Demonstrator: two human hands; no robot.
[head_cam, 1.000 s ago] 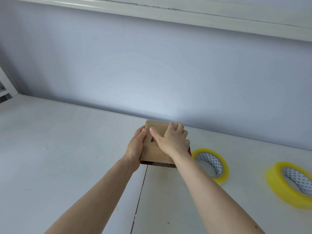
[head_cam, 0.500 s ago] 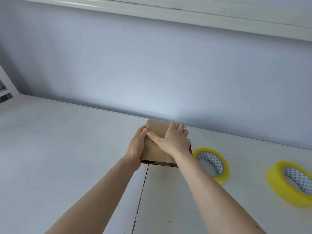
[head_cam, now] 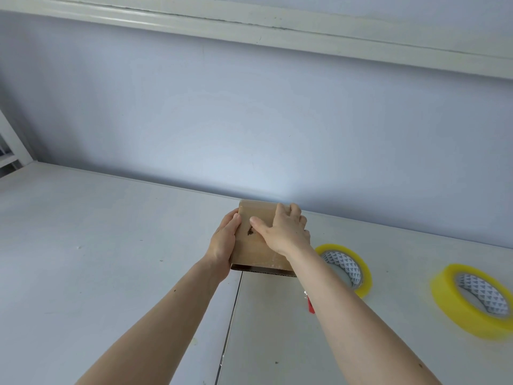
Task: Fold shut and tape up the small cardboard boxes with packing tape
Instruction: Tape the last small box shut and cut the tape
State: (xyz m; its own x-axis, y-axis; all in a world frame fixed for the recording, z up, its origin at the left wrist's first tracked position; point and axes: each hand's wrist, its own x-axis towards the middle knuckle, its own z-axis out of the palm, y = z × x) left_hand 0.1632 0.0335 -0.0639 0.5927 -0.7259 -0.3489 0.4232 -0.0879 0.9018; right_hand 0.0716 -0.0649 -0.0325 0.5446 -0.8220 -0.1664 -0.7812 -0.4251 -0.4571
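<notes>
The cardboard box (head_cam: 256, 240) sits between our two hands in the head view, at the far side of the white table (head_cam: 97, 259) close to the wall, straddling the seam between the two tabletop panels. Our left hand (head_cam: 223, 243) lies flat against the box's left side, fingers straight and pressing inward, while our right hand (head_cam: 286, 232) is spread over the top, thumb stretched across the face and fingers curled over the far right edge, clamping it there. The near end of the box shows a dark gap with the corrugated edge visible, so we judge that end is not yet closed or taped. The box's long axis runs away from us, toward the wall. The nearer tape roll (head_cam: 345, 268) lies flat just right of the box, beside our right forearm, and a second tape roll (head_cam: 474, 298) lies farther right, well apart; our right hand is plainly the closer one for reaching tape, leaving the left to steady the box. A small red object (head_cam: 311, 307) peeks out beside our right forearm; we cannot tell what it is. The rolls' cores carry a triangle pattern, and the box bears a dark smudge, but we read no words anywhere.
</notes>
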